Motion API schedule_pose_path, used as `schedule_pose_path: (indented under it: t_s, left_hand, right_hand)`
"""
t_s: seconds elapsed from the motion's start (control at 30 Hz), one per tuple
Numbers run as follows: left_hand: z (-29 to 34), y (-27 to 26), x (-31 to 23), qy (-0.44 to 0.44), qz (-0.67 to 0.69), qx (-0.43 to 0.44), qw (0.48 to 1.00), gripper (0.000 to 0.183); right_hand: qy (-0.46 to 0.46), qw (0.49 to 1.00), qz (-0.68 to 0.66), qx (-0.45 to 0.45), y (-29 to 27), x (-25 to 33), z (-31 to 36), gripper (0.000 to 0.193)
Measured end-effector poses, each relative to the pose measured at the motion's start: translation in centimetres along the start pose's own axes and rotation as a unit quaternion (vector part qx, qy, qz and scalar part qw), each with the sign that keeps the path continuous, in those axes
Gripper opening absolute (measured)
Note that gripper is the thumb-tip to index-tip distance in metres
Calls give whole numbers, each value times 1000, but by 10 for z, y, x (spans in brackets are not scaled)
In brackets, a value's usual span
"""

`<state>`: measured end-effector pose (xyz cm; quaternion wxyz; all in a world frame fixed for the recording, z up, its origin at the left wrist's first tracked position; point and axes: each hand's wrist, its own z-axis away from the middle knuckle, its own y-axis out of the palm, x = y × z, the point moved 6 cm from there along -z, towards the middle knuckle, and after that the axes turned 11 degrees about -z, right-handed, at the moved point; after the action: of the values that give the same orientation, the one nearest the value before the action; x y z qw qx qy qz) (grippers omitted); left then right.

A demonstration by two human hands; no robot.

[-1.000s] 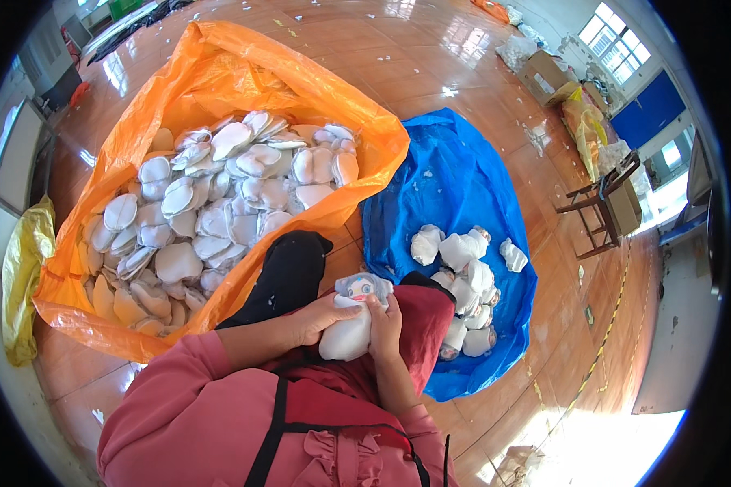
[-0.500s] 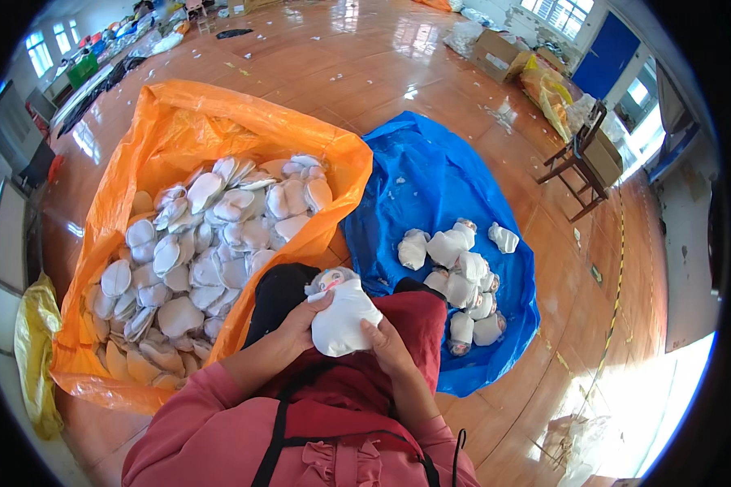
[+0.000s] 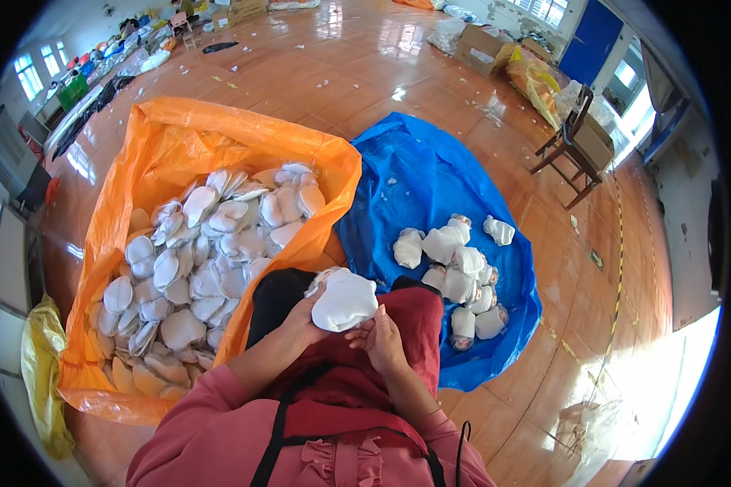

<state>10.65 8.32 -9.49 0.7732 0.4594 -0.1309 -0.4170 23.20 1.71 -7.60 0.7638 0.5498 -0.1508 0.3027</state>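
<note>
My left hand (image 3: 301, 321) grips a white-wrapped doll (image 3: 343, 300) from its left side, above my lap. Its smooth, rounded white side faces up, and the painted face is hidden from view. Just below and to the right of it is my right hand (image 3: 383, 342), fingers apart and holding nothing; whether a fingertip touches the doll's lower edge is hard to see. Several similar white bundles (image 3: 459, 286) lie on the blue sheet-like bag (image 3: 402, 166) to the right. At the left, an orange bag (image 3: 219, 130) holds a heap of white and pale-orange padded pieces (image 3: 183, 329).
A wooden chair (image 3: 573, 150) stands on the tiled floor at the far right. Behind it are cardboard boxes (image 3: 479, 50) and yellow plastic sheeting (image 3: 534, 85). A yellow bag (image 3: 42, 369) lies at the left edge. Small white scraps dot the floor.
The doll has turned so its grey-haired, painted face no longer shows, and it sits slightly higher. My right hand has let go of its lower right edge and opened.
</note>
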Motion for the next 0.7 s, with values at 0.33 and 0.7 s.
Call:
schedule_pose_path:
  t_s: [0.33,0.7]
  left_hand:
    - [21,14,-3,333,-223,-14,916,40]
    - [38,32,-14,256,-185,31,948,49]
  right_hand:
    - [6,998,26,-50,-2,-21,6,51]
    - [5,997,-45,-63,-17,-32,7,53]
